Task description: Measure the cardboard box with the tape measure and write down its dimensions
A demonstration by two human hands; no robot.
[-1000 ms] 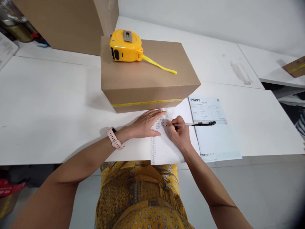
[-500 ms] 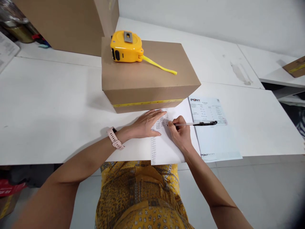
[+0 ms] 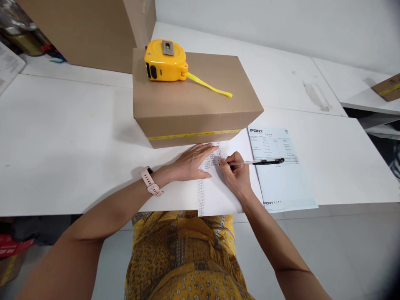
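My right hand point(image 3: 236, 174) is closed around a pen point(image 3: 265, 162), its tip at columns of small handwriting on a white sheet of paper point(image 3: 218, 196). Flat on the left part of that sheet lies my left hand point(image 3: 193, 163), thumb and fingers spread, holding nothing. Just beyond both hands stands a closed cardboard box point(image 3: 203, 100) with yellow tape along its side. On its top sits a yellow tape measure point(image 3: 165, 61) with a yellow strap. A pale blue printed form point(image 3: 286, 183) marked PONY lies right of the sheet, partly under the pen's rear end.
A larger cardboard box point(image 3: 90, 33) stands at the back left, beside jars point(image 3: 26, 41). Another taped box point(image 3: 387, 88) is at the far right. The white table's point(image 3: 62, 146) front edge runs close to my body, and the sheet slightly overhangs it.
The pen's rear end has shifted very slightly. Both hands, the sheet, the box and the tape measure stay where they were.
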